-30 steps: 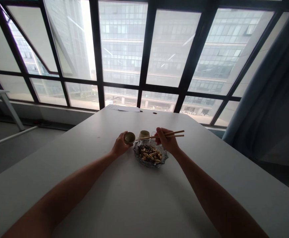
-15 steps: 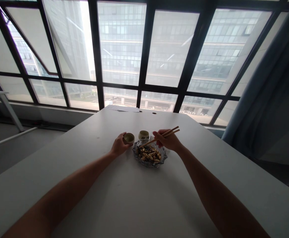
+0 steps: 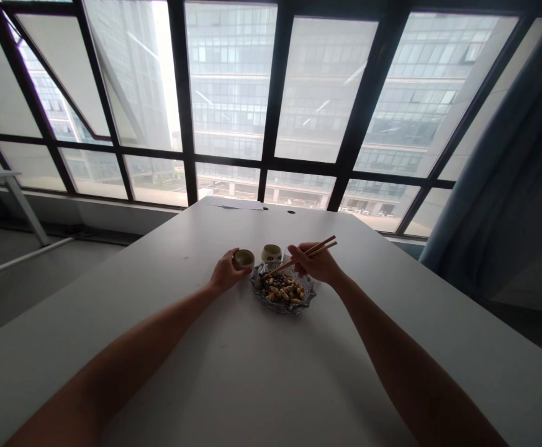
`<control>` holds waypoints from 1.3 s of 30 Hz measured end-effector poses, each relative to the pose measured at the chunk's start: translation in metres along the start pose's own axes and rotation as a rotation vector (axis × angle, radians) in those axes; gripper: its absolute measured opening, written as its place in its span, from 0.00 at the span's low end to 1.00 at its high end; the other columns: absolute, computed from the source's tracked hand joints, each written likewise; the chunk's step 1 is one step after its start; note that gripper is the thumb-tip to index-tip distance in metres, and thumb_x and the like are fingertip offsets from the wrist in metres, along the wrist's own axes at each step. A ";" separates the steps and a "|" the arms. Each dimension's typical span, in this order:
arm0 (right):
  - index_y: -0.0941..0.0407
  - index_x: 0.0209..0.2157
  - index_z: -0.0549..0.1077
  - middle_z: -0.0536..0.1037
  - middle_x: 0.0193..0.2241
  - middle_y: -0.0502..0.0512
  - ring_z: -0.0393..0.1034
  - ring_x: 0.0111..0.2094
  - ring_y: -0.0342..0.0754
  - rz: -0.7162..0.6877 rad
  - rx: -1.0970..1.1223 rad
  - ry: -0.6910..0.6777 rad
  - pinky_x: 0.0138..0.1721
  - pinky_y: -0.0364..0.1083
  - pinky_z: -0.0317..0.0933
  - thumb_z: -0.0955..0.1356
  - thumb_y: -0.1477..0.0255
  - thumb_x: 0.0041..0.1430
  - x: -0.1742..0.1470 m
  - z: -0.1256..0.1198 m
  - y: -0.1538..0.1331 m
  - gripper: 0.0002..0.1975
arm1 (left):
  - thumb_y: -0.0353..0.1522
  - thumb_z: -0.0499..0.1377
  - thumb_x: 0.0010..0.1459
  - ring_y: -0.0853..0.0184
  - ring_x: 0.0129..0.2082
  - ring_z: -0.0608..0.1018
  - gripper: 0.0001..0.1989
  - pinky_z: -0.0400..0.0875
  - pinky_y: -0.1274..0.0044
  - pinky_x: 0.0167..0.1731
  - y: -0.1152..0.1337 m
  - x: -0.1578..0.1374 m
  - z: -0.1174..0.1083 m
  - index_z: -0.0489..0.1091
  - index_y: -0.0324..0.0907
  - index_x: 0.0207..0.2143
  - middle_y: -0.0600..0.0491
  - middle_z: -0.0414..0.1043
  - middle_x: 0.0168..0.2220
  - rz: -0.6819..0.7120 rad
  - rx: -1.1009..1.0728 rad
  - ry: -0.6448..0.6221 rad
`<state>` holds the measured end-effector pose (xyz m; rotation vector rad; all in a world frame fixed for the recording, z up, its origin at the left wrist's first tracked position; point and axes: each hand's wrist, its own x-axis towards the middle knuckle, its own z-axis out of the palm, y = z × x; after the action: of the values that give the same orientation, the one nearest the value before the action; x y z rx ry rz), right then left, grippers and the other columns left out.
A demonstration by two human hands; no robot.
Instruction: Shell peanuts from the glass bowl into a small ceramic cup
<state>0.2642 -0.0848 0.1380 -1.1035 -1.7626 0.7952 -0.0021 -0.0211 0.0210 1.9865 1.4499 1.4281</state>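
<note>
My left hand (image 3: 226,271) is closed around a small cup (image 3: 243,259), tilted slightly, at the left rim of a clear glass bowl (image 3: 282,307). In the bowl lie peanuts in their shells (image 3: 285,294) and smaller dark pieces toward the back left. Between the fingers of my right hand (image 3: 316,261) is a pair of wooden chopsticks (image 3: 321,247), their tips down among the dark pieces. A second cup (image 3: 271,252), with dark characters on its side, stands behind the bowl. Beside it, a clear or whitish vessel (image 3: 287,253) is partly hidden by my right hand.
The long white table (image 3: 261,372) reaches toward the windows. Sheets of paper (image 3: 236,203) and two dark round holes are at its far end. A blue curtain (image 3: 480,180) hangs at the right, and another white table (image 3: 14,180) stands at the far left.
The whole view has shifted very slightly. Both hands keep their holds, and the chopstick tips stay at the back left of the bowl with only a tiny movement.
</note>
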 end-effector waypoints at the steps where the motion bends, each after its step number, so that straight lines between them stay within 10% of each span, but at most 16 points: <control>1: 0.58 0.21 0.73 0.74 0.13 0.53 0.68 0.12 0.42 -0.005 0.000 -0.004 0.12 0.39 0.60 0.70 0.40 0.48 0.000 0.000 0.000 0.31 | 0.41 0.72 0.44 0.51 0.53 0.77 0.39 0.72 0.63 0.53 0.000 0.000 0.000 0.66 0.37 0.58 0.39 0.74 0.53 -0.001 -0.004 -0.001; 39: 0.57 0.23 0.72 0.74 0.14 0.51 0.68 0.13 0.42 0.006 0.052 -0.047 0.12 0.38 0.59 0.69 0.40 0.49 0.001 0.007 0.006 0.31 | 0.42 0.71 0.46 0.53 0.52 0.78 0.39 0.73 0.63 0.52 -0.005 0.001 0.000 0.66 0.38 0.59 0.39 0.74 0.53 -0.013 -0.006 -0.013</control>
<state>0.2598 -0.0819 0.1309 -1.0636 -1.7684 0.8719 -0.0050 -0.0182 0.0177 1.9756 1.4495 1.4099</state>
